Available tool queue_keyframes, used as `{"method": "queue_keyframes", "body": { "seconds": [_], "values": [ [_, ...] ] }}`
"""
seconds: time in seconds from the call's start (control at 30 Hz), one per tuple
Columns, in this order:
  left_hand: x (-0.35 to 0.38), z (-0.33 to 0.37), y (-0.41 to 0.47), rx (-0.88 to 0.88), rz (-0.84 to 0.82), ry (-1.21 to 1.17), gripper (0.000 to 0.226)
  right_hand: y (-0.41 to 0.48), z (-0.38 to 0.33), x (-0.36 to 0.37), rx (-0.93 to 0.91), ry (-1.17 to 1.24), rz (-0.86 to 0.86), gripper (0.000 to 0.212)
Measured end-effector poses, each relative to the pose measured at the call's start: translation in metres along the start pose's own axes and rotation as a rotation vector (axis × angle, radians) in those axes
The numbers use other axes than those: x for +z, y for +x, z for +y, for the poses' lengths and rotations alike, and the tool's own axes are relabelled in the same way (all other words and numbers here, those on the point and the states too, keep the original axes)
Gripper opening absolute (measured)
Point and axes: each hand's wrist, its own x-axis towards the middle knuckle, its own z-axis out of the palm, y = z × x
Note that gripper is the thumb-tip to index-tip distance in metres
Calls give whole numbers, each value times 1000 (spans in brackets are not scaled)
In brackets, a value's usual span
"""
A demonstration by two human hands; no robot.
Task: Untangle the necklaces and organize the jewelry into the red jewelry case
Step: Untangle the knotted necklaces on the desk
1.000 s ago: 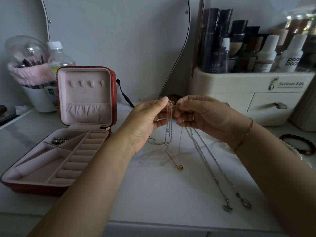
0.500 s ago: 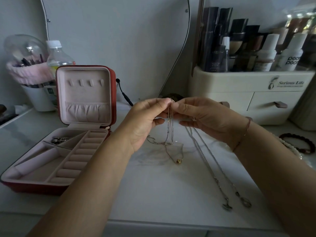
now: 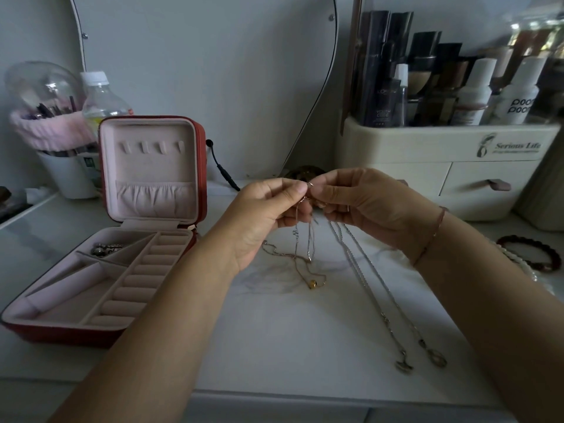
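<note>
My left hand point(image 3: 259, 218) and my right hand point(image 3: 363, 206) meet fingertip to fingertip above the white table, both pinching the top of a tangle of thin chains point(image 3: 305, 242). The tangle hangs down to the table, and its gold bead pendant point(image 3: 312, 284) rests there. Two long silver necklaces point(image 3: 375, 288) trail from under my right hand toward the front right, ending in small pendants point(image 3: 421, 360). The red jewelry case point(image 3: 61, 334) stands open at the left, with a small silver piece point(image 3: 105, 249) in a rear compartment.
A cream drawer organizer point(image 3: 442, 166) full of cosmetic bottles stands at the back right. A dark red bead bracelet point(image 3: 531, 251) and a pearl strand lie at the right edge. A brush cup point(image 3: 67, 175) and water bottle sit behind the case. A mirror leans against the wall.
My fingertips have closed together on the top of the tangle. The hanging chains have dropped lower, so the gold bead pendant now lies on the table.
</note>
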Motion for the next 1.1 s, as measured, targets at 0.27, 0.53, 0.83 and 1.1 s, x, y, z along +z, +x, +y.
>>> {"method": "queue_keyframes", "body": {
  "seconds": [0.27, 0.53, 0.83, 1.1],
  "values": [
    [1, 1, 1, -3, 34, -56, 13, 0, 0, -2, 69, 3, -11, 27],
    [1, 3, 0, 29, 64, -38, 6, -1, 0, 5, 13, -281, -55, 40],
    [-1, 2, 2, 42, 132, -22, 7, -2, 2, 10, -62, -412, 22, 5],
    [-3, -1, 2, -43, 78, 15, 7, -1, -1, 8, -49, -193, 48, 9]
  ]
}}
